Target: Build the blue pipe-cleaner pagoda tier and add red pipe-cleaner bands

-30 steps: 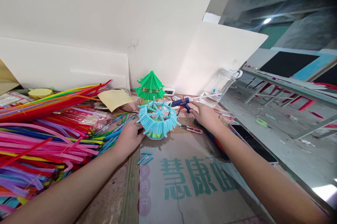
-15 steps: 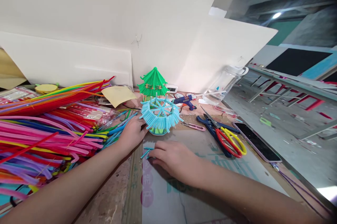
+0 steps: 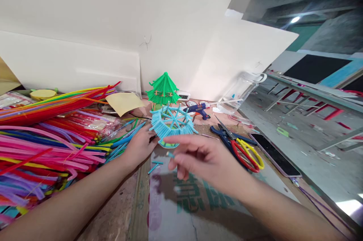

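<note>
fingers (image 3: 185,140) of my right hand (image 3: 202,158) pinched a short blue piece (image 3: 170,154) while my left hand (image 3: 138,145), grip unclear, seemingly steadied the blue model (image 3: 166,131) at the far edge of the cardboard (image 3: 170,229).

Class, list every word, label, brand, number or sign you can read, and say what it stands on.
"慧", probably: green character on cardboard, top behind the right hand.
Other green characters: partly hidden, unreadable.
Pink circles on the cardboard: characters too blurred to read.
White device: display too small to read.
Packets: any print too small to read.
</note>
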### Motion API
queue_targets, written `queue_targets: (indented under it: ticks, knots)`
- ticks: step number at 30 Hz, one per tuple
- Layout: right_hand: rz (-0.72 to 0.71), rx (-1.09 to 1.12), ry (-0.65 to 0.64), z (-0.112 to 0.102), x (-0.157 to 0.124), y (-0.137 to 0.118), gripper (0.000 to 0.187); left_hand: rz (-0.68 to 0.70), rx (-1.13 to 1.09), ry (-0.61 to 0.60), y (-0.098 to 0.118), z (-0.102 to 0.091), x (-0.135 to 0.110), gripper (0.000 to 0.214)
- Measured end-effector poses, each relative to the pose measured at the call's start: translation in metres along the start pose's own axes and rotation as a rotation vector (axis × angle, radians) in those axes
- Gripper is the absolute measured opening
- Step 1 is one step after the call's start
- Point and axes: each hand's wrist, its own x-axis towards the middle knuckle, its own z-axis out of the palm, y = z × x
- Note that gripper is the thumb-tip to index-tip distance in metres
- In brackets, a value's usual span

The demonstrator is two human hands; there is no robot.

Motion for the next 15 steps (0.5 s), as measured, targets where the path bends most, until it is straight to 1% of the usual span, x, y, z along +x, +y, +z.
queue_targets:
  ticks: [2, 3, 5, 9, 12, 15]
  knots:
    - [0.020, 0.323, 0.019, -0.011, 0.007, -0.009, 0.021, 0.021, 0.006, -0.025, 0.001, 0.000, 0.000, 0.024]
    - [0.028, 0.435, 0.029, -0.016, 0.011, -0.011, 0.020, 0.036, 0.018, -0.035, 0.000, 0.000, 0.000, 0.025]
    - [0.057, 0.582, 0.047, -0.022, 0.016, -0.011, 0.019, 0.058, 0.035, -0.042, -0.001, 0.000, 0.001, 0.027]
    - [0.107, 0.709, 0.065, -0.025, 0.021, -0.005, 0.025, 0.078, 0.041, -0.042, -0.003, 0.000, 0.001, 0.035]
    - [0.130, 0.733, 0.074, -0.026, 0.021, 0.000, 0.027, 0.065, 0.052, -0.051, -0.003, 0.000, 0.001, 0.033]
    - [0.104, 0.722, 0.057, -0.029, 0.021, 0.002, 0.025, 0.064, 0.061, -0.045, -0.002, -0.001, 0.001, 0.031]
